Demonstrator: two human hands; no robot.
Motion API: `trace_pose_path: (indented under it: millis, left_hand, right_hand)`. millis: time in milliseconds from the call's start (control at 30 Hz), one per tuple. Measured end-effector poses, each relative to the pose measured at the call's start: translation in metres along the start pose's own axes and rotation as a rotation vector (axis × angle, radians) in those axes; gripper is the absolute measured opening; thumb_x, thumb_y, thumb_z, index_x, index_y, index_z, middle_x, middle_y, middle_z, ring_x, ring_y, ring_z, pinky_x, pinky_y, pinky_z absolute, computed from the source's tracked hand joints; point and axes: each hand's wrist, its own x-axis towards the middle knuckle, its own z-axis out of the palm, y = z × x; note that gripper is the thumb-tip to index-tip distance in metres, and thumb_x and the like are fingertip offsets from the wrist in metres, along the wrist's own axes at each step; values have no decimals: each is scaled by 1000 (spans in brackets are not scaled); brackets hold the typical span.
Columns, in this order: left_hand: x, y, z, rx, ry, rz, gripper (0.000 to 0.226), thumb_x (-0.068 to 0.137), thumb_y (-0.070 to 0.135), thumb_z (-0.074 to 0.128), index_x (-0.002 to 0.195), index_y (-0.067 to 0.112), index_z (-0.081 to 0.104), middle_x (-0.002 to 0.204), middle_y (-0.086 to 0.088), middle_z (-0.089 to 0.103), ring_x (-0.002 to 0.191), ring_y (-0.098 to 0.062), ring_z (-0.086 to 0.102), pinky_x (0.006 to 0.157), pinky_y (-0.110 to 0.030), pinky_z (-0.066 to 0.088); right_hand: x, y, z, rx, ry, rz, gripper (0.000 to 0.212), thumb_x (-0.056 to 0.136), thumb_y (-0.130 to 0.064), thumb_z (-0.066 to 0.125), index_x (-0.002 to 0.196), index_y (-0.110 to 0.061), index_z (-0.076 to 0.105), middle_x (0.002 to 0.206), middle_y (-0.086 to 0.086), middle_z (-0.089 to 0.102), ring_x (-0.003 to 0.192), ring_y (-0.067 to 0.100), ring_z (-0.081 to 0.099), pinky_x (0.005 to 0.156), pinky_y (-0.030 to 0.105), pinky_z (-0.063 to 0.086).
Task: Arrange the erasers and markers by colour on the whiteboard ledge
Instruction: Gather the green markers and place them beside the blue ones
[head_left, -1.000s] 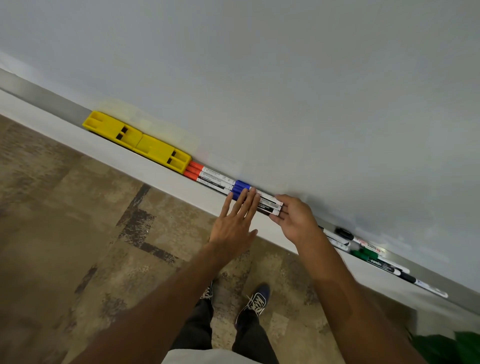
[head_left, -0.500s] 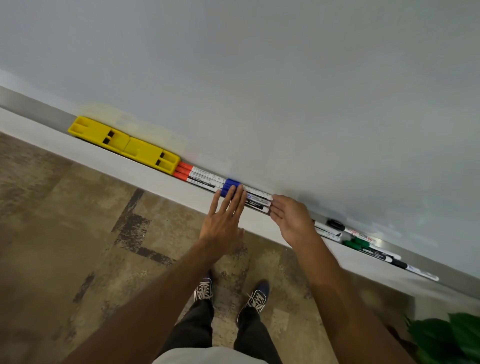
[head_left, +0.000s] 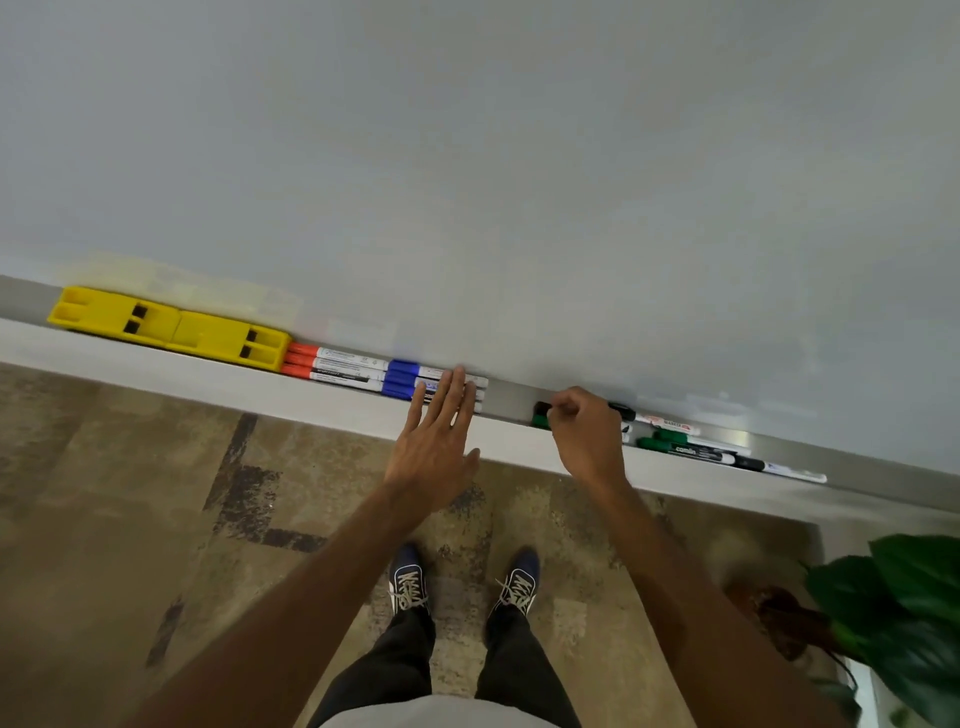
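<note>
Erasers (head_left: 169, 327), two yellow ones, sit end to end at the ledge's (head_left: 509, 400) far left. Right beside them, the red markers (head_left: 332, 364), then the blue markers (head_left: 415, 382) — three groups look sorted. The left hand (head_left: 434, 447) lies flat and open, fingertips resting on the blue set. Across a bare gap, the right hand (head_left: 584, 434) curls onto dark-capped markers (head_left: 543, 413); how many it grips, I can't tell. The green and black markers (head_left: 691, 449) beyond lie mixed — that's what's left.

Yellow erasers (head_left: 171, 327) at left; orange-capped markers (head_left: 332, 365), then blue-capped (head_left: 415, 382); green and black markers (head_left: 691, 447) at right. Mottled brown floor (head_left: 130, 493); grey-white board (head_left: 467, 156).
</note>
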Motion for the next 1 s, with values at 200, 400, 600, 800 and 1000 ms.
trace_pose_path:
  millis: [200,400,600,800,1000]
  left_hand:
    - [9,25,-6,-29,-23,58,77,102,49,31,158,9,-5,161,-15,-29,148,-29,-28,123,-50,-10]
    - [13,50,-9,-44,-42,73,70,103,48,32,159,12,10,164,-15,-23,150,-28,-26,124,-50,-7]
    - [12,67,-11,-68,-26,67,62,104,42,36,156,12,23,166,-16,-15,151,-28,-21,124,-49,-6]
    - [6,83,-11,-205,63,40,51,101,29,47,148,11,39,167,-15,4,155,-27,-2,124,-43,0]
    - [8,106,-13,-497,141,-116,41,98,21,57,138,14,54,161,-7,30,143,-26,37,110,-41,42]
  right_hand:
    - [2,34,-26,-272,22,-160,18,89,1,61,103,-5,70,99,9,68,93,24,62,79,37,55]
    - [9,47,-40,-484,-59,-353,30,81,7,60,108,-3,70,102,14,67,98,32,59,82,40,50]
    - [16,51,-42,-709,-78,-452,42,77,5,60,116,-9,66,114,9,68,111,30,54,92,41,43]
    - [20,46,-44,-838,-127,-557,33,82,0,56,113,-6,64,115,12,64,113,32,51,96,45,40]
    - [18,47,-45,-852,-134,-564,30,88,-6,57,118,-5,59,122,14,56,117,32,50,98,45,42]
